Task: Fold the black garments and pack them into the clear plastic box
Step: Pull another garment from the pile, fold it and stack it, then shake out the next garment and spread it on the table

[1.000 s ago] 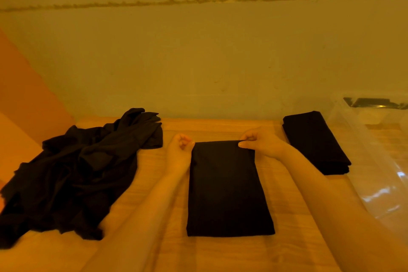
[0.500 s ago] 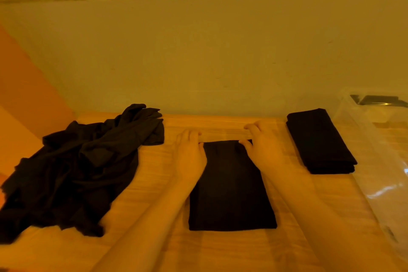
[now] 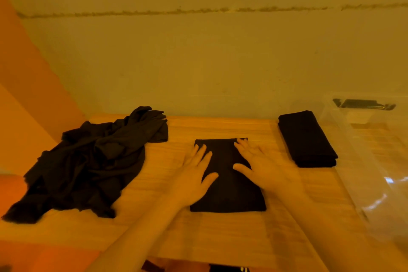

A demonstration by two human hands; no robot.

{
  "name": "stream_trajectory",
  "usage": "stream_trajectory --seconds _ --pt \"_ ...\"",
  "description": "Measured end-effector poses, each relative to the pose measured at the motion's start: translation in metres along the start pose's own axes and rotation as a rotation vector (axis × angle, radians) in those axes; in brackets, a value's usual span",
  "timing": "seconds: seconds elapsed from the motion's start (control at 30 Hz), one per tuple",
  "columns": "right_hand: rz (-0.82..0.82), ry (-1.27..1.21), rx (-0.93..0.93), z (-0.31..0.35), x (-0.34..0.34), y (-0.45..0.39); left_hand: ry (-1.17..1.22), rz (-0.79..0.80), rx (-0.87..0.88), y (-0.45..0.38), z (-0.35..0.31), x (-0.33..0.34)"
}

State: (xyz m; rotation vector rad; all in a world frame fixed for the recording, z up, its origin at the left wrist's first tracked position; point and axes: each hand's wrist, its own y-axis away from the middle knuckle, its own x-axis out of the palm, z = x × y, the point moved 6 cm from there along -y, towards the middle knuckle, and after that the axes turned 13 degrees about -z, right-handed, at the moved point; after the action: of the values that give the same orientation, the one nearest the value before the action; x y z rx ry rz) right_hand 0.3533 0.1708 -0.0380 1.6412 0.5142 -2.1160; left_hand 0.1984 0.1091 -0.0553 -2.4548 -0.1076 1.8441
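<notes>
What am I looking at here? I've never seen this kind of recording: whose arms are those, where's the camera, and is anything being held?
There is no machine. A person wears a camera on the head, looking down at their own arms. The left hand and right hand lie flat, fingers straight, on a folded black garment on the wooden table; nothing is gripped. A heap of unfolded black clothes lies left, a finished folded stack right, beside the clear plastic box.
</notes>
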Motion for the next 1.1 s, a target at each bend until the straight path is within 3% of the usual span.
stream_trajectory --seconds 0.1,0.17,0.33,0.57,0.73,0.83,0.93,1.1 --pt "0.052 -0.113 -0.157 0.014 0.004 0.046 0.064 0.095 0.162 0.049 -0.01 -0.002" --pt "0.119 -0.101 -0.188 0.017 0.022 0.068 0.066 0.146 0.182 0.067 -0.007 0.007" --pt "-0.006 -0.111 -0.074 0.01 0.023 0.082 0.146 -0.005 0.09 0.076 0.006 0.003" --pt "-0.142 -0.126 -0.034 0.011 0.018 0.105 0.214 -0.093 -0.051 0.091 0.007 -0.015" --pt "-0.149 -0.67 0.344 0.004 0.01 0.104 0.536 -0.129 -0.259 0.086 0.005 -0.033" --pt "-0.218 -0.847 0.514 0.004 -0.004 0.087 0.803 -0.172 -0.36 0.069 0.003 -0.044" --pt "-0.234 -0.869 0.57 0.001 -0.018 0.064 0.864 -0.207 -0.412 0.039 0.007 -0.048" --pt "-0.219 -0.68 0.618 -0.002 -0.017 0.028 0.645 -0.264 -0.484 -0.013 0.022 -0.029"
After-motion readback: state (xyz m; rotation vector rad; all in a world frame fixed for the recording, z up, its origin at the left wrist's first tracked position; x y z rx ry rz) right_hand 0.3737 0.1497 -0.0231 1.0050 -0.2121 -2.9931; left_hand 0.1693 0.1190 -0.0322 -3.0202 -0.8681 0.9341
